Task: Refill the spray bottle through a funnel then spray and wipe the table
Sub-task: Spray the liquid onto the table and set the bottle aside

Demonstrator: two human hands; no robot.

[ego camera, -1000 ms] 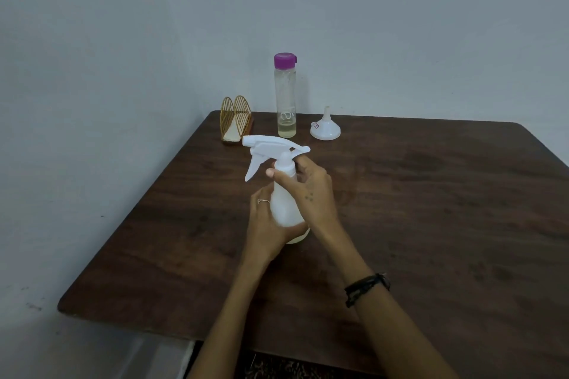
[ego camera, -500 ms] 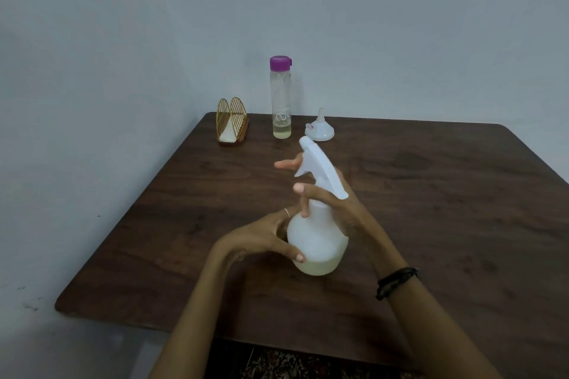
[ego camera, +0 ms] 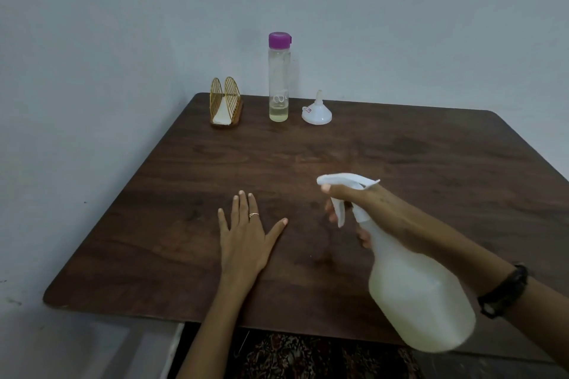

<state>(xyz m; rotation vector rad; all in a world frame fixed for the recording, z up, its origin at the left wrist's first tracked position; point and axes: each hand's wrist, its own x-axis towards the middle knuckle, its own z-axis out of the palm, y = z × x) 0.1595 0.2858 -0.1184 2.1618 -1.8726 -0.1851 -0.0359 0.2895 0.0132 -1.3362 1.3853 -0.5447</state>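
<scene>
Spray bottle (ego camera: 418,292) is off the table (ego camera: 400,157), held in the air at the near right, tilted so its base swings toward the camera and its nozzle points left and away over the tabletop. Body is translucent white; the pale contents can't be read for level. Spray head is on.

Right hand (ego camera: 378,209) grips the bottle at the neck: thumb lies over the top of the spray head, fingers (ego camera: 332,215) curl round the front by the trigger. Can't tell whether the trigger is pressed. Black band (ego camera: 505,292) on the right wrist.

Left hand (ego camera: 246,237) lies flat on the table, palm down, fingers straight and spread, thumb out to the right. It holds nothing. Ring (ego camera: 253,215) on one finger. It sits left of the nozzle, apart from the bottle.

Back edge of the table, three things in a row near the wall:
- gold wire holder (ego camera: 226,101) at left, with something white in it, likely napkins
- clear bottle (ego camera: 279,77) in the middle, upright, purple cap on, a little yellowish liquid at the bottom
- white funnel (ego camera: 317,109) at right, wide mouth down on the table, spout up, small tag at its rim

Clear bottle stands between holder and funnel, not touching either. All three are well apart from both hands.

Table is dark wood with rounded corners, set into the corner of pale walls. Patterned fabric (ego camera: 308,357) shows below the near edge.
</scene>
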